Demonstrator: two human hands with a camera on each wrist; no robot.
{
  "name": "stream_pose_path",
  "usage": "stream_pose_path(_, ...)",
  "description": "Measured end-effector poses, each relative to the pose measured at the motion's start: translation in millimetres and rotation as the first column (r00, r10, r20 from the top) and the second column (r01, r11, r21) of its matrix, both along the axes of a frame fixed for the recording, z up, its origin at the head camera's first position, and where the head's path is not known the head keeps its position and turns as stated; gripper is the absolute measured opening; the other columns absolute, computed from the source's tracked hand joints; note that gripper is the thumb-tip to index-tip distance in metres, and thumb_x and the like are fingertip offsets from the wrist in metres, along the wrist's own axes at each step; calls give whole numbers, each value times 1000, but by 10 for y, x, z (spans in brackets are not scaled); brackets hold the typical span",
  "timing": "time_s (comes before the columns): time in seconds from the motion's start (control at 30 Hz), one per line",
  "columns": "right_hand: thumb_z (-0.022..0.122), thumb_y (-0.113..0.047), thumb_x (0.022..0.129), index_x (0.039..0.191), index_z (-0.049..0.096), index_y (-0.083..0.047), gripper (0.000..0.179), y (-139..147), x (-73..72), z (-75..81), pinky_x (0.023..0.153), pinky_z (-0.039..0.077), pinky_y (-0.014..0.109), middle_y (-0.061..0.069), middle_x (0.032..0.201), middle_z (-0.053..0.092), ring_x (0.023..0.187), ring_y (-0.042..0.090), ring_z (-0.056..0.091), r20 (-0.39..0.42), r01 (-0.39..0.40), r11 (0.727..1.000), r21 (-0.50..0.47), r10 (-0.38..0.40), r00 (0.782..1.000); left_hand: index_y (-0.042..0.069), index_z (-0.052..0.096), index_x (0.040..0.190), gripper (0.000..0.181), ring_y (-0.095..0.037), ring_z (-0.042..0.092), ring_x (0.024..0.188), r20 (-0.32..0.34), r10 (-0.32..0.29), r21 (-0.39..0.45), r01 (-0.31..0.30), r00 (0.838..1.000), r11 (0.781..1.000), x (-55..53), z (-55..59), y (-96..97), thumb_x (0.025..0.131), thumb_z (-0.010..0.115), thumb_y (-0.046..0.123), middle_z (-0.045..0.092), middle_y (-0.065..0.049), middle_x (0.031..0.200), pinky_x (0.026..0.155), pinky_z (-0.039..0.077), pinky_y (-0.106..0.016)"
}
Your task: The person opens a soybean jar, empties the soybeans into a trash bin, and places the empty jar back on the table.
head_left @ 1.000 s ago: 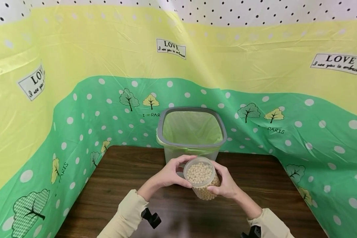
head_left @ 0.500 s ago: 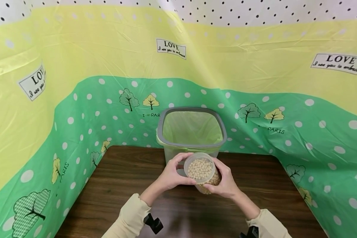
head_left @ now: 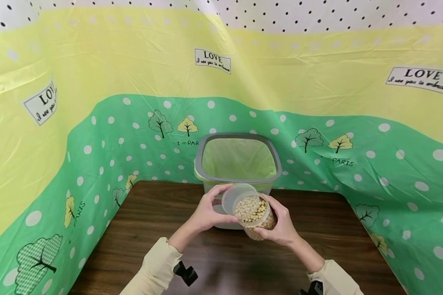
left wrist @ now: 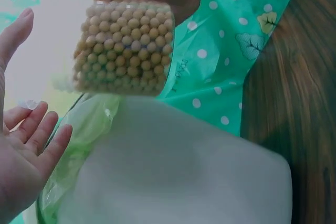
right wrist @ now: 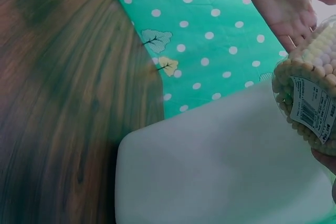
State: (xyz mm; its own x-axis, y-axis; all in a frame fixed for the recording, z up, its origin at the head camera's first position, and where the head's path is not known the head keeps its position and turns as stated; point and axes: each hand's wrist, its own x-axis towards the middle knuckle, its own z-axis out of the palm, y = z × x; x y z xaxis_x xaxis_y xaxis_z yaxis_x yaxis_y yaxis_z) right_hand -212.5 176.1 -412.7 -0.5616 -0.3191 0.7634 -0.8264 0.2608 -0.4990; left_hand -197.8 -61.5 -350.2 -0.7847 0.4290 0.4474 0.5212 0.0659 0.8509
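My right hand (head_left: 283, 226) grips a clear plastic jar (head_left: 254, 232) full of small round beige balls, tilted above the table in front of the bin. My left hand (head_left: 206, 209) pinches the translucent round lid (head_left: 229, 200) between thumb and fingers. The lid sits off to the left of the mouth and still overlaps part of it, baring balls at the right. In the left wrist view the packed jar (left wrist: 126, 51) hangs close by the bin's wall. A white barcode label (right wrist: 313, 107) shows on the jar's bottom in the right wrist view.
Behind the hands stands a pale bin with a grey rim (head_left: 240, 180) and a light green liner bag (head_left: 240, 157). It stands at the back of the dark wooden table (head_left: 151, 233). A green and yellow printed curtain (head_left: 107, 73) surrounds the table.
The lid has come off the jar's mouth and slid left with my left hand. The jar has risen slightly, held in my right hand. The bin has not moved.
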Motion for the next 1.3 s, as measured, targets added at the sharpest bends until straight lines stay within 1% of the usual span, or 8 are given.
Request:
stream_pose_path(0.27, 80, -32, 63, 124, 49, 5, 77, 114, 25, 10, 89, 39, 15, 18, 115, 56, 106, 10, 52, 14, 44, 999, 1, -44, 999, -1, 45, 129, 73, -24, 46, 112, -5, 100, -55, -100, 995, 993, -18, -65, -250, 65, 79, 0, 49, -14, 126, 86, 45, -36)
stream_pose_path(0.47, 82, -25, 59, 125, 49, 4, 79, 204, 45, 0, 88, 40, 15, 19, 115, 56, 106, 9, 53, 32, 76, 997, 9, -76, 997, 0, 47, 129, 75, -23, 46, 115, -24, 193, -126, -194, 981, 973, -24, -244, -471, 63, 82, 6, 51, -12, 125, 93, 38, -39)
stream_pose_path(0.53, 82, -23, 57, 125, 49, 4, 79, 234, 54, -13, 88, 39, 14, 19, 114, 56, 106, 8, 52, 41, 93, 996, 16, -93, 995, 0, 47, 129, 76, -26, 46, 114, -29, 222, -143, -224, 975, 964, -48, -386, -546, 61, 82, 7, 52, -13, 123, 94, 37, -43)
stream_pose_path(0.73, 83, -20, 55, 124, 49, 5, 81, 287, 99, -57, 88, 39, 14, 21, 114, 56, 106, 8, 52, 47, 105, 994, 18, -105, 993, 4, 50, 127, 79, -25, 48, 114, -78, 317, -220, -327, 945, 919, -169, -1054, -796, 58, 86, 19, 55, -6, 121, 93, 37, -48)
stream_pose_path(0.8, 82, -17, 55, 125, 48, 6, 82, 291, 121, -75, 88, 39, 14, 22, 115, 55, 106, 8, 52, 55, 90, 996, 0, -90, 994, 5, 51, 127, 80, -23, 49, 112, -76, 342, -251, -350, 936, 902, -176, -1216, -866, 58, 86, 24, 56, -4, 119, 92, 38, -46)
stream_pose_path(1.03, 81, -12, 54, 125, 47, 7, 81, 270, 169, -178, 87, 40, 14, 23, 115, 55, 105, 7, 53, 108, 83, 996, -43, -78, 991, -1, 50, 127, 87, -33, 51, 109, 5, 406, -381, -374, 914, 846, -217, -1667, -1050, 56, 86, 33, 55, -12, 118, 87, 42, -51)
stream_pose_path(1.13, 80, -11, 56, 126, 47, 5, 80, 257, 180, -209, 86, 41, 14, 22, 116, 55, 105, 7, 53, 133, 83, 996, -43, -77, 988, -4, 49, 127, 90, -36, 50, 109, 13, 436, -444, -386, 900, 809, -259, -1862, -1114, 54, 86, 34, 54, -17, 119, 86, 42, -51)
stream_pose_path(1.3, 79, -13, 58, 127, 47, 4, 78, 231, 195, -218, 86, 41, 15, 20, 116, 55, 104, 7, 53, 156, 92, 995, -43, -84, 984, -5, 50, 126, 92, -40, 50, 110, -1, 464, -505, -400, 886, 764, -316, -2128, -1185, 52, 87, 35, 53, -23, 120, 87, 42, -51)
